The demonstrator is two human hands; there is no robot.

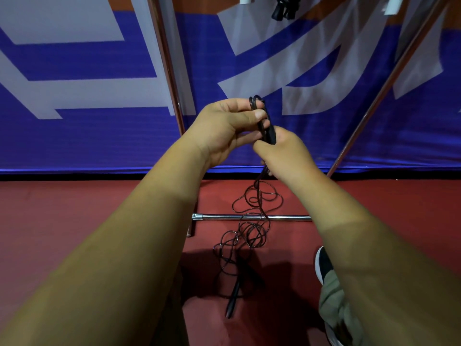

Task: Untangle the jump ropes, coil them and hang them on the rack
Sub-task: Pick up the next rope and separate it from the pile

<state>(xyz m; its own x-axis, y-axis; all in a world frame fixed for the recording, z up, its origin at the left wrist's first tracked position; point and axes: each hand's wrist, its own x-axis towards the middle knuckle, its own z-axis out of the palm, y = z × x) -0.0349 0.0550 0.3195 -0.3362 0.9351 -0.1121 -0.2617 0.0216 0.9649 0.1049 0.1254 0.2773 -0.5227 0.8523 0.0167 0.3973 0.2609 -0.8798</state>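
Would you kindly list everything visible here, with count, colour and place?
jump rope: one seen, black, top in both hands, rest tangled on floor
rack bars: three, chrome, two poles, one floor bar
hanging handles: black pair, two white, top edge
banner: one, blue and white, behind rack
floor: red, below
shoe: one, black, lower right
left hand: pinches rope loops
right hand: grips rope handle
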